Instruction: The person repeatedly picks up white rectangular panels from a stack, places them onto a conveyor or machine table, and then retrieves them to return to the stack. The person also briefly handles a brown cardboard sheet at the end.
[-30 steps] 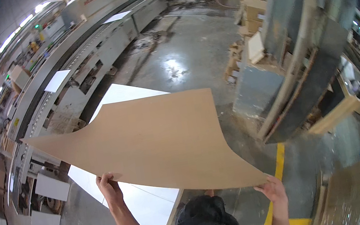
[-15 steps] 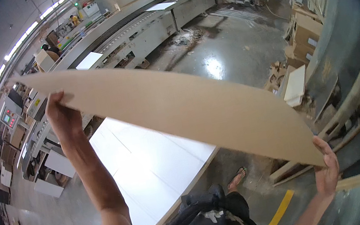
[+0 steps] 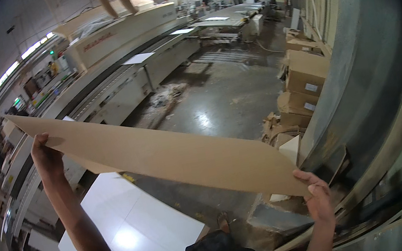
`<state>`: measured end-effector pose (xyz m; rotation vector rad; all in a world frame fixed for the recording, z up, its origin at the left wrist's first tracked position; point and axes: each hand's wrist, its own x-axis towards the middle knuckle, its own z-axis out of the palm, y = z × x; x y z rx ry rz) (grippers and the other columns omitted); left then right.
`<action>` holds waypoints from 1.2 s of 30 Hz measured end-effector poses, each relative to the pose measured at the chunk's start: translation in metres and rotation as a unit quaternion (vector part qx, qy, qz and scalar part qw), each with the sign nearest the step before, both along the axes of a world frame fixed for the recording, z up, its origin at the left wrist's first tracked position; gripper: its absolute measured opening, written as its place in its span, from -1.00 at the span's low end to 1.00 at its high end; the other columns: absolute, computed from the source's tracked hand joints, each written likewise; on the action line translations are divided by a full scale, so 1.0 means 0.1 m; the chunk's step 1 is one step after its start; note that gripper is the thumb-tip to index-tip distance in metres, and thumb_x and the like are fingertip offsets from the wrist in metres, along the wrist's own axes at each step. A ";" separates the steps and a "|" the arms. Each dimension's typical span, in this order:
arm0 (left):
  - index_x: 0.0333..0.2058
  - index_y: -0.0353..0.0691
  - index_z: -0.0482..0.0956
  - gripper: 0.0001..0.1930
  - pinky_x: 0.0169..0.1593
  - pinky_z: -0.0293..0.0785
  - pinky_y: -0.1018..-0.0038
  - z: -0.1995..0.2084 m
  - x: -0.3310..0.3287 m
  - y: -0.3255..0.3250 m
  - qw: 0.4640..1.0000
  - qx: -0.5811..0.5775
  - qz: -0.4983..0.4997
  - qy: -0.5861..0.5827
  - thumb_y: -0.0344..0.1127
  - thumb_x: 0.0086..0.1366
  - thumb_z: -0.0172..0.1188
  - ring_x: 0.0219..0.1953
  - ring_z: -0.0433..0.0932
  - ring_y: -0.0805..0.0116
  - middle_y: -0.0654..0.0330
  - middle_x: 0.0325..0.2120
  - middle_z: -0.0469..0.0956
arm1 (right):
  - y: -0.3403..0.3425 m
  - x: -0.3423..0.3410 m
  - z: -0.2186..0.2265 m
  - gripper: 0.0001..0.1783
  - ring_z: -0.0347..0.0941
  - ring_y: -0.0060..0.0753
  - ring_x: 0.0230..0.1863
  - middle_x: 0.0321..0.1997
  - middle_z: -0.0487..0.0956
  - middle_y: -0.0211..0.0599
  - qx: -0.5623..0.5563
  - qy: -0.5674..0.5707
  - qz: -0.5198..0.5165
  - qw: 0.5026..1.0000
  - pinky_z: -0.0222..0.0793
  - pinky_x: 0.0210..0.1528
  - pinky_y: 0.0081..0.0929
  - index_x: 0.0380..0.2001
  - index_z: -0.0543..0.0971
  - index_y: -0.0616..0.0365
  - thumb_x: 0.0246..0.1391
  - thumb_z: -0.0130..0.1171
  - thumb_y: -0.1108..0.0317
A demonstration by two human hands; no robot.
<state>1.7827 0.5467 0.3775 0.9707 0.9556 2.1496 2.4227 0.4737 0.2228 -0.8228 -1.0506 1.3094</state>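
A long, thin brown board (image 3: 163, 152) stretches across the view in front of me, its left end higher than its right. My left hand (image 3: 48, 155) grips its edge near the left end, with the fingers curled over it. At the right end, my right hand (image 3: 317, 194) holds the corner between thumb and fingers. Below the board and to the left lies a layer of glossy white panels (image 3: 140, 240), partly hidden by my left forearm. Whether the board is wood fibre or card I cannot make out.
A long machine (image 3: 115, 49) with a conveyor runs along the left, white pieces (image 3: 139, 58) resting on it. Cardboard boxes (image 3: 303, 75) are piled at the right. Near my right hand, large sheets (image 3: 356, 74) lean upright beside a grey slab (image 3: 278, 213) on the floor.
The view has swung to the right and up, showing more of the leaning sheets. The board, still in both hands, appears further left and its face is seen at a different slant.
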 end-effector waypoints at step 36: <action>-0.22 -0.33 0.49 -0.75 -0.14 0.52 0.32 -0.82 0.93 8.61 0.988 -0.145 0.057 0.009 -0.28 0.21 0.09 -0.24 0.58 0.26 0.14 -0.30 0.54 | 8.50 1.08 -0.61 -0.34 0.30 -0.21 0.32 0.24 0.49 -0.08 -0.082 -0.125 0.063 0.987 0.02 0.42 -0.31 0.19 0.47 0.40 0.17 -0.11 0.09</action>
